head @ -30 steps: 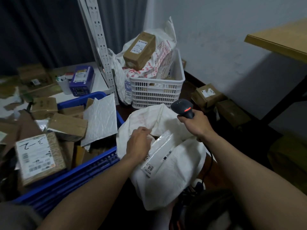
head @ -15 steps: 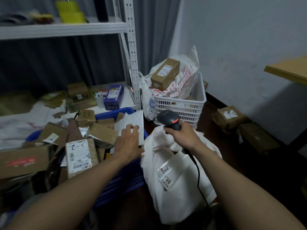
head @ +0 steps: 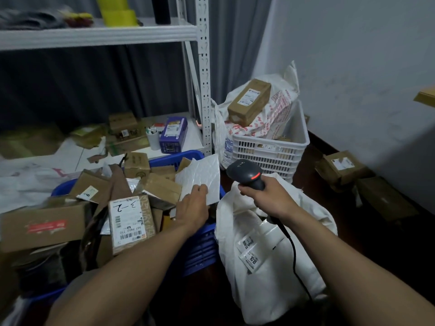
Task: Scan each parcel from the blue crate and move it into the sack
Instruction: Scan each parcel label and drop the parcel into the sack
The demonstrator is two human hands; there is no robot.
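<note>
the left hand (head: 193, 208) grips the lower edge of a flat white padded plastic mailer (head: 200, 176), which leans at the right end of a blue plastic crate (head: 202, 245) heaped with brown cardboard parcels (head: 131, 222). the right hand (head: 267, 196) holds a black handheld barcode scanner (head: 247, 172) above a white fabric sack (head: 282, 292) just beside the crate, a white labelled parcel (head: 253, 257) lying in its mouth.

One crate (head: 200, 250), one sack (head: 270, 292), one scanner (head: 247, 172), one white basket (head: 266, 151), one purple box (head: 173, 135), one quilted mailer (head: 200, 175); brown parcels (head: 131, 222) too heaped to count.
</note>
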